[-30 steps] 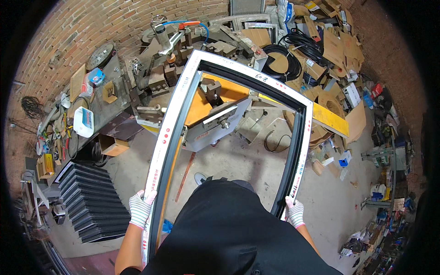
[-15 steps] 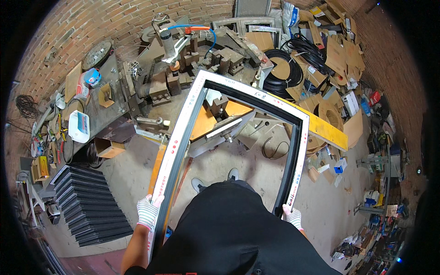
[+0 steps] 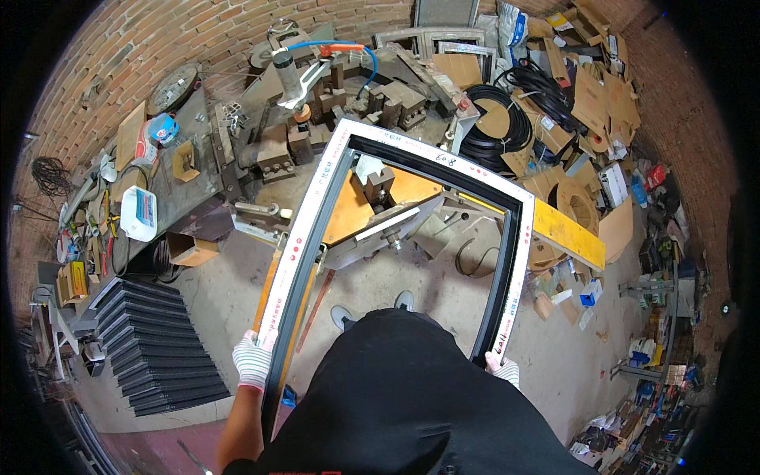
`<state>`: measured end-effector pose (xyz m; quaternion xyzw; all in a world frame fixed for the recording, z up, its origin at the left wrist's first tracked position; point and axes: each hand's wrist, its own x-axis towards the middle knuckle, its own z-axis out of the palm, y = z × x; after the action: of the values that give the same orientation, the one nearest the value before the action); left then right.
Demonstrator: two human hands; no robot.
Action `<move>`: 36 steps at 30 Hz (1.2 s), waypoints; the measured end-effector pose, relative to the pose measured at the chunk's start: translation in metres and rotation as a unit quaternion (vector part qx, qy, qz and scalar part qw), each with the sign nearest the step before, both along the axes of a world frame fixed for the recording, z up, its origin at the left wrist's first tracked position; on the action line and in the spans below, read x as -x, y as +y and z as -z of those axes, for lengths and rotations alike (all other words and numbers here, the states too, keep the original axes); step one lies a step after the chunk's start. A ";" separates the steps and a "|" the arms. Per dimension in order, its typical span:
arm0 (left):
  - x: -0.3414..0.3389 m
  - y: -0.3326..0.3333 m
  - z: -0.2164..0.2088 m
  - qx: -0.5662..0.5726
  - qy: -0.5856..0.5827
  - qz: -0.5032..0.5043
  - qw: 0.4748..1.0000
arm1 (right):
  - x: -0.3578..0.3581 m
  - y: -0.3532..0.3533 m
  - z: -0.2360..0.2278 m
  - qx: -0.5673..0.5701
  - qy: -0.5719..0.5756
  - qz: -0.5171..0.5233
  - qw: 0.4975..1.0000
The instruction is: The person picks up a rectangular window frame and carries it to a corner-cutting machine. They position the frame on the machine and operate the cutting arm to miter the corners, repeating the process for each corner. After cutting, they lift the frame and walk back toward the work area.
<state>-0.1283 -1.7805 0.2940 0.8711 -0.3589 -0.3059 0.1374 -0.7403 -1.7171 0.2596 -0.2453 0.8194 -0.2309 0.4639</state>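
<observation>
A window frame (image 3: 307, 222) with white-filmed faces, red marks and a black inner edge is held out in front of my body, tilted, its far side over a metal machine. My left hand (image 3: 252, 361), in a striped white glove, closes round the near part of the frame's left bar. The gloved right hand (image 3: 503, 369) grips the lower right bar, partly hidden by it. Through the opening show the machine's orange plates (image 3: 348, 214) and a steel block (image 3: 378, 184). My dark clothing hides the near end of the frame.
A yellow beam (image 3: 566, 233) juts out at the right, beside cardboard and coiled black hose (image 3: 495, 127). Dark profiles (image 3: 158, 348) are stacked on the floor at left. A cluttered bench with a white container (image 3: 139, 214) stands behind them. My shoes (image 3: 342, 318) are on the concrete.
The frame's far left corner has shifted slightly left. My left hand has moved a little up and left with its bar; both hands keep their grip.
</observation>
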 end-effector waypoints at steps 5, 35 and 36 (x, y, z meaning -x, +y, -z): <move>0.034 0.019 -0.010 0.119 -0.107 0.082 0.984 | 0.015 0.004 0.011 -0.125 0.093 -0.086 0.984; 0.038 0.040 -0.020 -0.024 -0.132 0.065 0.989 | 0.009 -0.008 -0.013 -0.093 0.119 -0.143 0.978; 0.037 0.032 -0.019 0.006 -0.135 0.086 0.987 | 0.008 -0.009 -0.012 -0.094 0.125 -0.129 0.979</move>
<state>-0.1655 -1.7481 0.3127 0.8693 -0.4496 -0.1944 0.0660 -0.7482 -1.7260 0.2717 -0.3312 0.8505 -0.0586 0.4043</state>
